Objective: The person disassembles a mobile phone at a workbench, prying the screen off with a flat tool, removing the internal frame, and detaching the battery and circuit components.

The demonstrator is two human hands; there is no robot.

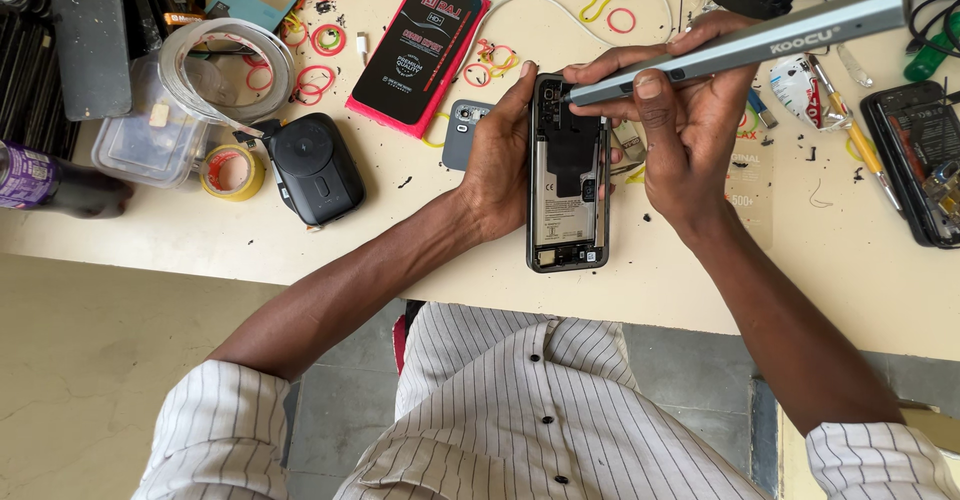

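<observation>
Several things crowd the far left of the pale table [250,250]: a dark bottle [50,185] lying on its side, a clear plastic box [150,135] with a loop of clear tape [225,65] resting over it, and a roll of yellow tape [232,172] just beside the box. Next to that roll sits a black rounded device [318,168]. Red and yellow rubber bands [320,40] lie scattered behind it, and a flat black-and-red packet [418,52] lies at a slant among them. A small grey camera cover [462,130] lies near the packet, partly behind the left hand [500,165]. That hand is curled around the left edge of an opened phone [568,175], thumb tip up at its top corner, holding it against the table. The phone lies lengthwise near the table's front edge, back cover off, with its dark inner plates showing. The right hand [690,125] pinches a long grey electric screwdriver [745,45] between thumb and fingers, and the tool's tip meets the upper part of the phone. The screwdriver slants up toward the right. Farther right lie a yellow-handled tool [850,125] and, at the table's right edge, a second opened phone [915,160] in a black frame. Tiny dark scraps dot the table around them.
</observation>
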